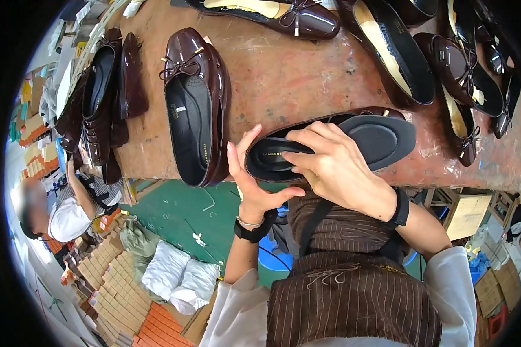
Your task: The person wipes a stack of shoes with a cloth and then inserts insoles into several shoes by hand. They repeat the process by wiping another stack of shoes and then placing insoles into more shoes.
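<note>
A dark burgundy patent shoe (pixel 307 122) lies sideways in front of me at the near table edge, its heel toward the left. A black insole (pixel 382 140) is partly inside it; its broad front end sticks out over the toe part. My right hand (pixel 336 165) grips the insole with bent fingers, the fingertips down in the shoe's heel half. Around the heel end, my left hand (pixel 255 182) forms a wide C, thumb and fingers stretched apart against or close beside the shoe. A pair of matching bow-trimmed shoes (pixel 194 110) stands just left of it.
More burgundy shoes (pixel 396 55) cover the table's far right, another (pixel 272 14) lies at the far edge, and several (pixel 104 92) stand at the left. The worn brown table (pixel 283 69) ends just before me. A co-worker (pixel 66 214) is at the left, near stacked boxes (pixel 110 283).
</note>
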Motion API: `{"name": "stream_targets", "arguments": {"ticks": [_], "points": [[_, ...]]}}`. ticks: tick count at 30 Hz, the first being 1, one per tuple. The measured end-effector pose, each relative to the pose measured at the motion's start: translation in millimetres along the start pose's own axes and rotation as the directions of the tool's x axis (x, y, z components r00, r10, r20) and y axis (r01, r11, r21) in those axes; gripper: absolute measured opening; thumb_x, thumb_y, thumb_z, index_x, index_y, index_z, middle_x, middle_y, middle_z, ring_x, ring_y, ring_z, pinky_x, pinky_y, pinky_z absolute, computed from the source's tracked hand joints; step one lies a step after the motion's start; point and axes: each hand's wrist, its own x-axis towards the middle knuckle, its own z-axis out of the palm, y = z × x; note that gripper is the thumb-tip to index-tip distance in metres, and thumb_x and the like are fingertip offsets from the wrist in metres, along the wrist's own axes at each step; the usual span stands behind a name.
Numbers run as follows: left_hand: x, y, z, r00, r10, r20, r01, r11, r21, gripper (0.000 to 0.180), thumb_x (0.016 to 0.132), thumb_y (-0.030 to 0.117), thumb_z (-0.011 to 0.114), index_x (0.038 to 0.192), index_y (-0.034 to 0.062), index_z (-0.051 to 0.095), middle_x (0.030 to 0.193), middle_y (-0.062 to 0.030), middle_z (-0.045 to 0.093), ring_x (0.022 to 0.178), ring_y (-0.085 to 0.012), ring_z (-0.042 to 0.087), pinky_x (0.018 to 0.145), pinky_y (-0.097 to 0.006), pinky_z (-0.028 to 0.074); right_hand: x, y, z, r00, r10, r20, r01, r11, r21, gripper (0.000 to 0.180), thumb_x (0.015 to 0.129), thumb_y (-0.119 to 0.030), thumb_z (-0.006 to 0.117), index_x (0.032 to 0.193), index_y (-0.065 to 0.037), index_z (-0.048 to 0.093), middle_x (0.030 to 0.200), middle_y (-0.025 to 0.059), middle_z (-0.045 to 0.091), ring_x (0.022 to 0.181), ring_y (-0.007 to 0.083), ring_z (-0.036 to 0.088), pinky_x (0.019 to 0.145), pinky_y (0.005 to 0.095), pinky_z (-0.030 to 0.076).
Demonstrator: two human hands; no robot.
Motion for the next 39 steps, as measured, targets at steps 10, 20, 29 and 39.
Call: {"name": "stream_targets", "arguments": {"ticks": [10,20,29,39], "points": [[-4,-8,-6,0.999,0.020,0.046,-0.012,0.983,-0.181,0.139,0.060,0.050,0.092,0.156,0.0056,0.001,0.144,-0.0309,0.041,0.129,-0.0411,0.048,0.109,-0.051,0.037,3,3,11,0.996,0.014,0.089,-0.010,0.999,-0.039,0.032,0.066,-0.005,0.070,0.097,0.001,0.074,0.106,0.0133,0.063,0.100,0.0284,0.059,0.089,0.0394,0.049],[18,-3,-22,0.982,0.073,0.175,-0.049,0.989,-0.138,0.109,0.071,0.053,0.084,0.152,0.0051,0.030,0.142,-0.0267,0.046,0.128,-0.0425,0.049,0.108,-0.051,0.039,16,7,19,0.901,-0.227,0.369,0.219,0.974,0.065,0.042,0.080,-0.006,0.061,0.121,-0.004,0.067,0.136,0.0113,0.058,0.134,0.0281,0.049,0.112,0.0377,0.042],[25,16,-24,0.981,-0.099,0.168,0.097,0.995,0.019,0.023,0.082,0.000,0.051,0.104,-0.0012,0.055,0.120,-0.0242,0.057,0.107,-0.0393,0.058,0.094,-0.041,0.047,-15,-11,13,0.967,0.009,0.254,0.101,0.903,-0.417,0.027,0.085,-0.017,0.058,0.104,-0.007,0.075,0.124,0.0109,0.068,0.123,0.0222,0.060,0.116,0.0402,0.034],[-34,62,-27,0.959,-0.284,0.019,0.263,0.906,0.331,0.071,0.079,0.019,0.077,0.135,-0.0049,0.042,0.137,-0.0259,0.044,0.128,-0.0382,0.045,0.109,-0.045,0.036,-5,-9,-17,0.945,0.025,-0.327,-0.183,0.868,-0.461,0.036,0.080,-0.009,0.069,0.116,-0.005,0.068,0.112,0.0155,0.069,0.123,0.0328,0.057,0.110,0.0536,0.037]]}}
